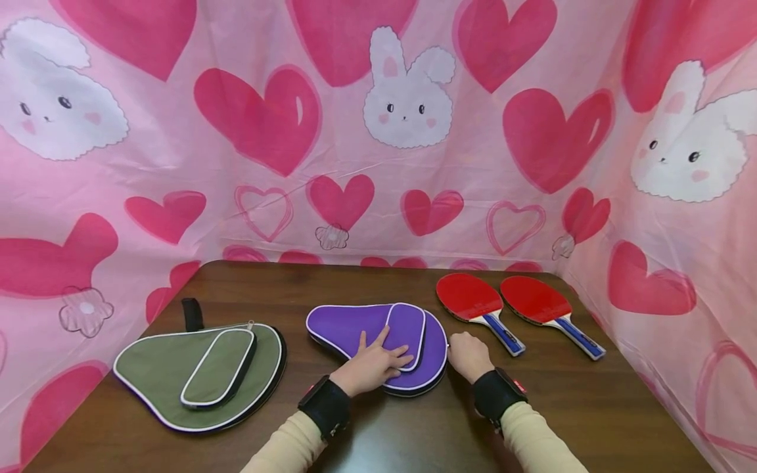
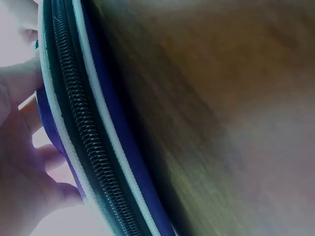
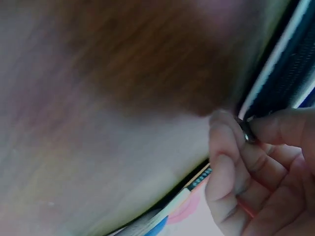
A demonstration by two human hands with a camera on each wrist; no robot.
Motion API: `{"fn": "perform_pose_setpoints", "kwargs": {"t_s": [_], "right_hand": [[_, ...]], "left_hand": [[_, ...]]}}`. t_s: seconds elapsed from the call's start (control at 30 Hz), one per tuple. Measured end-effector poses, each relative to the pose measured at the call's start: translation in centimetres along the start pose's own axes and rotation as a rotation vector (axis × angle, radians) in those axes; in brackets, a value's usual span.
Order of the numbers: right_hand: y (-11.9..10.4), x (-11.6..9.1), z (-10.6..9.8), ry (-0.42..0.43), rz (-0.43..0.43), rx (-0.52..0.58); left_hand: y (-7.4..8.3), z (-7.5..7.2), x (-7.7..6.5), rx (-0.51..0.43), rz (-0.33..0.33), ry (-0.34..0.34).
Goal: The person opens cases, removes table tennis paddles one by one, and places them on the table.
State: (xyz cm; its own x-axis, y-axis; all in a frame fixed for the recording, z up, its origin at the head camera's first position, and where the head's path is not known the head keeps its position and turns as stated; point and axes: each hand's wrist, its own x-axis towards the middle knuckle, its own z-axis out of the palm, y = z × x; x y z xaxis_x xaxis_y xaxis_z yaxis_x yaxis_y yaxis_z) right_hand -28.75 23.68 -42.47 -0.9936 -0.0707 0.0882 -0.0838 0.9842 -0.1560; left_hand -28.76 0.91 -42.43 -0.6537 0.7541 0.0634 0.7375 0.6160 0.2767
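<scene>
A purple paddle-shaped table tennis bat case [image 1: 349, 325] with white piping lies at the middle of the table, its narrow end to the left. My left hand [image 1: 374, 364] rests on its front pocket with fingers spread. In the left wrist view the case's dark zipper [image 2: 83, 118] runs along the edge beside that hand, teeth closed there. At the case's right edge my right hand [image 1: 470, 355] pinches a small metal zipper pull [image 3: 247, 131] between thumb and curled forefinger, as the right wrist view shows.
An olive green bat case [image 1: 150, 364] with a black strap [image 1: 192, 314] lies to the left. Two table tennis bats with red faces and blue handles, the nearer one [image 1: 470, 295] and the farther one [image 1: 535, 299], lie at the right. A pink patterned cloth [image 1: 349, 151] hangs behind the table.
</scene>
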Motion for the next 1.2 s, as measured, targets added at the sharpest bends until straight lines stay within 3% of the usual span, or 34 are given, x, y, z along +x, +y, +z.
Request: {"fn": "perform_pose_setpoints", "kwargs": {"t_s": [0.13,0.37,0.67,0.9,1.07,1.2], "right_hand": [[-0.4,-0.7,-0.4,-0.022,-0.003,0.012],[-1.3,-2.5,-0.2,-0.023,-0.09,0.045],[-3.0,-4.8,-0.8,-0.153,-0.138,0.15],[-4.7,-6.2,-0.4,-0.08,-0.222,0.086],[-4.7,-6.4,0.0,-0.078,-0.237,0.084],[-4.6,-6.2,0.5,-0.079,-0.241,0.07]], "left_hand": [[0.0,0.0,0.0,0.021,-0.001,0.003],[0.0,-0.1,-0.4,0.025,-0.015,-0.006],[0.0,-0.2,-0.2,-0.021,-0.015,-0.009],[0.3,0.0,0.1,0.003,-0.009,0.006],[-0.3,-0.2,0.0,-0.012,0.039,-0.018],[-2.9,-0.5,-0.9,-0.095,0.16,-0.028]]}}
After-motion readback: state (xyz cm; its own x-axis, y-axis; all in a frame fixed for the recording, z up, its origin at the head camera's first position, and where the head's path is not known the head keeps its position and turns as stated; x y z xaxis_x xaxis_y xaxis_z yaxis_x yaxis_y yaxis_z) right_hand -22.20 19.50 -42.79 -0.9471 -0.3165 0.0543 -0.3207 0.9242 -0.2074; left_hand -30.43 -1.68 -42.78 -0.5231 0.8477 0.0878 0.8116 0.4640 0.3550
